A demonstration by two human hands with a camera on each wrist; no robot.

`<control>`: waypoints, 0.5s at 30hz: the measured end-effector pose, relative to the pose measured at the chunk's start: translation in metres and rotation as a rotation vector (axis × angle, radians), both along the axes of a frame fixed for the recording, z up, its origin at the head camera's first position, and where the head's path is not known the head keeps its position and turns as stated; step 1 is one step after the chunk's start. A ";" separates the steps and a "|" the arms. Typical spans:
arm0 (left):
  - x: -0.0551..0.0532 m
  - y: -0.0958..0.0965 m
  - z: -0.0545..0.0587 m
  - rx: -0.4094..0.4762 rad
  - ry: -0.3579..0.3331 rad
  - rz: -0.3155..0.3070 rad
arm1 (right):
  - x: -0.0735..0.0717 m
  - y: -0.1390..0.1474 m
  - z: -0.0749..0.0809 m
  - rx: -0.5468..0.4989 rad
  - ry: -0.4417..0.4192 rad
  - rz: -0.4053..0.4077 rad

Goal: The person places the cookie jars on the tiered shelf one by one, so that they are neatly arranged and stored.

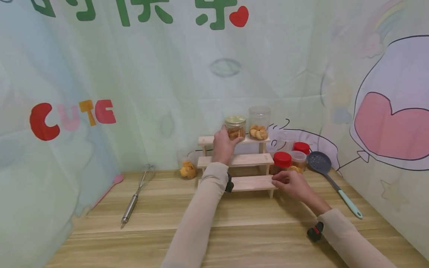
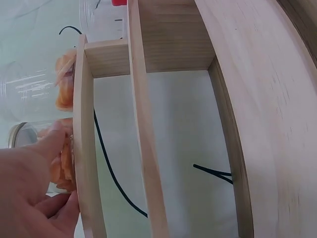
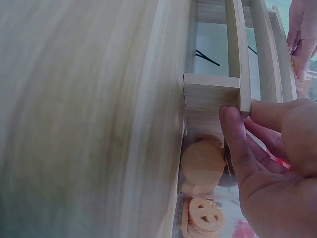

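A three-tier wooden shelf (image 1: 252,159) stands against the back cloth. On its top tier sits a glass jar with a gold lid (image 1: 235,128), part-filled with orange-brown snack pieces. My left hand (image 1: 223,145) holds this jar low down, thumb on one side and fingers on the other, as the left wrist view also shows. Beside it stands a clear lidless jar of round cookies (image 1: 259,124). My right hand (image 1: 295,185) pinches the right end of the bottom tier (image 3: 244,94) between thumb and fingers. Cookies in clear jars (image 3: 202,163) lie just below that hand in the right wrist view.
Red-lidded jars (image 1: 282,159) and an open tub (image 1: 298,158) cluster right of the shelf, near a slotted skimmer (image 1: 320,162). Left of it stands a clear jar of orange snacks (image 1: 188,169). A whisk (image 1: 133,203) and a pink spoon (image 1: 108,189) lie farther left.
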State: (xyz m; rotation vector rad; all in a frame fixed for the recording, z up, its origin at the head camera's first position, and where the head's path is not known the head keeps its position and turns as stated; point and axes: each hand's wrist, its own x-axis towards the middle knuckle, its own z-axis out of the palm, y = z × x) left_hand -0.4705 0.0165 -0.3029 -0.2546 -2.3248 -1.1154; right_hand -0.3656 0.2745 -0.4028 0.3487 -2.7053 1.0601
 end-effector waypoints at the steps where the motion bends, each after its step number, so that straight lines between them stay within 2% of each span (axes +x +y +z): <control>1: 0.000 0.001 0.000 -0.003 -0.008 0.002 | 0.000 0.000 0.000 -0.001 -0.001 0.000; 4: 0.000 0.004 0.000 -0.014 -0.030 0.015 | 0.001 0.000 0.000 -0.004 -0.003 -0.001; 11: 0.001 0.004 -0.002 0.003 -0.026 -0.004 | 0.001 0.000 0.000 -0.008 0.006 0.002; 15: 0.001 0.004 -0.001 -0.015 -0.053 -0.019 | 0.001 0.000 0.000 -0.007 0.010 0.005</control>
